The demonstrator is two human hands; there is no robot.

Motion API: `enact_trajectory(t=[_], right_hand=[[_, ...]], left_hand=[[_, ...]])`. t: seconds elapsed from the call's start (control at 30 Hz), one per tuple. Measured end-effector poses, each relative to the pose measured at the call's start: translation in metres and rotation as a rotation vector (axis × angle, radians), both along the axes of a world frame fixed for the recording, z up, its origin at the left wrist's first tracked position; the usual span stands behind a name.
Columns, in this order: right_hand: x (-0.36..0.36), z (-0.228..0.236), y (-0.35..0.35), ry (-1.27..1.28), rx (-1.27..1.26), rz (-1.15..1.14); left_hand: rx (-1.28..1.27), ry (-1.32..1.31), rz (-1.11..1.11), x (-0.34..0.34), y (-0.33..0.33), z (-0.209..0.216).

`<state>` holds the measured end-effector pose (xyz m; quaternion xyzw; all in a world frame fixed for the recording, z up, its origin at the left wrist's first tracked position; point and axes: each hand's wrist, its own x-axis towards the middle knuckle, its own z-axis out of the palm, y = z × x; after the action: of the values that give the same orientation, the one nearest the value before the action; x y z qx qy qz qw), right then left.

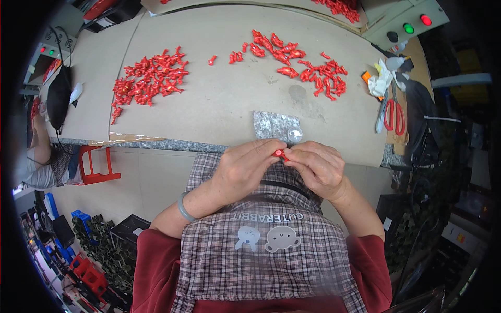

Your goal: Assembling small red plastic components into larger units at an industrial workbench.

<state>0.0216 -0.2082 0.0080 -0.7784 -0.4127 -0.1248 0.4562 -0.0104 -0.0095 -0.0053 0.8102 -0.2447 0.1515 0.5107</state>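
Between my fingertips, just in front of the table's near edge, is a small red figurine (280,154). My left hand (245,166) pinches it from the left. The fingers of my right hand (317,166) close on its other side, and most of the piece is hidden by them. Right beyond my hands lies a speckled grey slab (271,124) with a small clear round disc (295,135) on its corner. A big heap of similar red figurines (151,75) is spread on the left of the table, and looser groups (326,75) lie at the far middle and right.
Red-handled scissors (395,117), a blue-grey cutter (381,117) and crumpled white tissue (382,81) are at the right edge. A control box with coloured buttons (409,26) stands back right. Another person (44,156) sits at the far left by a red stool (99,167).
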Motion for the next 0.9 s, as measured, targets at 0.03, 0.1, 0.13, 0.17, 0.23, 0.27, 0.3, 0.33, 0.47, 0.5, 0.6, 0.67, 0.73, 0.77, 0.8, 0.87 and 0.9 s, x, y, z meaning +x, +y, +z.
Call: enact_trajectory(t=[0.03, 0.1, 0.13, 0.17, 0.23, 0.27, 0.3, 0.33, 0.47, 0.5, 0.6, 0.67, 0.73, 0.77, 0.8, 0.87, 0.9], right_hand=[[0.003, 0.003, 0.001, -0.017, -0.016, 0.014], [0.009, 0.009, 0.005, -0.029, -0.024, 0.033], [0.013, 0.013, 0.009, -0.018, -0.042, 0.043], [0.016, 0.016, 0.012, -0.007, -0.062, 0.052], [0.025, 0.019, 0.017, 0.0, -0.074, 0.088], [0.03, 0.02, 0.02, 0.015, -0.088, 0.113], [0.035, 0.025, 0.024, 0.01, -0.088, 0.123], [0.041, 0.034, 0.028, 0.063, -0.115, 0.167], [0.077, 0.035, 0.046, 0.082, -0.201, 0.11], [0.088, 0.03, 0.053, 0.079, -0.203, 0.114], [0.12, 0.014, 0.078, -0.01, -0.221, 0.028], [0.133, 0.007, 0.1, -0.11, -0.23, 0.042], [0.141, 0.001, 0.118, -0.089, -0.298, 0.035], [0.144, -0.002, 0.126, -0.069, -0.367, 0.023], [0.147, -0.003, 0.131, -0.065, -0.367, 0.031], [0.151, -0.006, 0.141, -0.201, -0.474, 0.011], [0.155, -0.009, 0.145, -0.197, -0.473, 0.021]], left_hand=[[-0.018, 0.035, 0.004, 0.0, 0.001, 0.001], [-0.025, 0.054, 0.031, 0.0, 0.004, 0.003], [-0.071, 0.097, 0.04, 0.001, 0.007, 0.004], [-0.119, 0.14, 0.045, 0.001, 0.009, 0.006], [-0.157, 0.179, 0.06, 0.002, 0.014, 0.008], [-0.197, 0.226, 0.063, 0.002, 0.017, 0.009], [-0.198, 0.22, 0.073, 0.002, 0.022, 0.009], [-0.248, 0.277, 0.071, 0.003, 0.027, 0.007], [-0.522, 0.454, 0.073, 0.002, 0.041, 0.005], [-0.671, 0.512, 0.065, 0.003, 0.044, 0.004], [-0.777, 0.607, 0.016, 0.004, 0.053, 0.003], [-0.866, 0.692, -0.002, 0.004, 0.058, 0.003], [-1.154, 0.784, -0.185, 0.004, 0.064, 0.002], [-1.158, 0.784, -0.176, 0.004, 0.067, 0.001], [-1.244, 0.812, -0.262, 0.005, 0.07, -0.001], [-1.335, 0.837, -0.339, 0.005, 0.075, -0.008], [-1.429, 0.841, -0.421, 0.004, 0.075, -0.013]])
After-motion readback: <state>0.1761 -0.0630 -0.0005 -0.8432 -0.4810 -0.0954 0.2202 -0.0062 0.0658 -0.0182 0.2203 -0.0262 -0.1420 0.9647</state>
